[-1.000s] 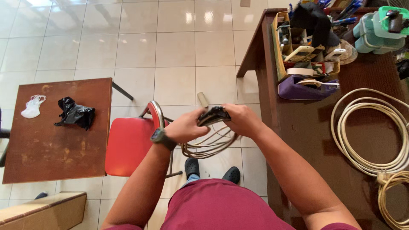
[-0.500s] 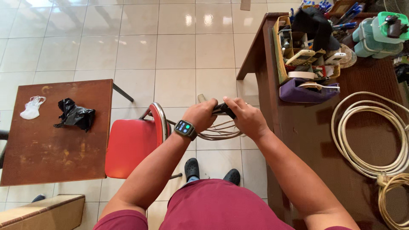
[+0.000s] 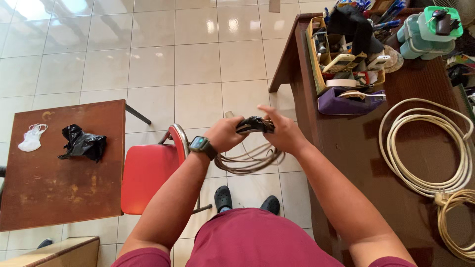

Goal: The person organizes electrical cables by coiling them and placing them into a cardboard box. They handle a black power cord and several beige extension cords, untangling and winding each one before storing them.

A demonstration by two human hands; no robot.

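Holding a brown wire coil [image 3: 250,159] at frame centre, I see left hand [image 3: 225,134] fingers closed on its black-wrapped top; right hand [image 3: 281,132] grips it too, w/ index finger stretched out.

The right hand [image 3: 282,134] is motion-blurred — the cable coil [image 3: 250,159] partly hidden behind both wrists, its dark bound part indistinct.

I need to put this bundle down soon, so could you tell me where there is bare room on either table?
The small table is bare below the white mask and black bag. On the desk, a bare strip lies between the purple tape dispenser and the white cable coil. The desk's far end is crowded.
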